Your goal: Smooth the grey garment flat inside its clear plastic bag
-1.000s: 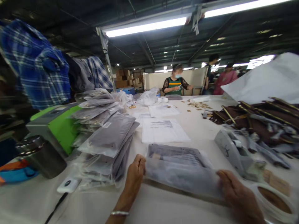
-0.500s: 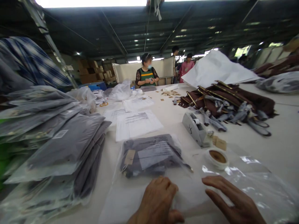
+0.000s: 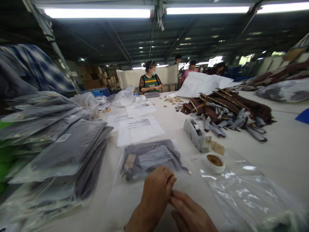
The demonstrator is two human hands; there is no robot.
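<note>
Half-curled, the left hand [image 3: 155,193] and right hand [image 3: 190,211] meet toward the near edge of the surface [image 3: 287,132]; I cannot tell what they hold. Uneven pulling could crease the frosted bag [image 3: 151,158].

3 tubes [image 3: 98,13] glare under a dim ceiling [image 3: 142,37], clear plastic [image 3: 243,190] glints, and the edges smear.

The bag [image 3: 147,158] lies between the packet stack [image 3: 70,148] and tape dispenser [image 3: 196,136].

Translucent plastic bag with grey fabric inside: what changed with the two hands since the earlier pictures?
Bare left hand and right hand released the sides of the bag and moved together, fingers meeting over its near part. The grey tape dispenser stayed put.
</note>
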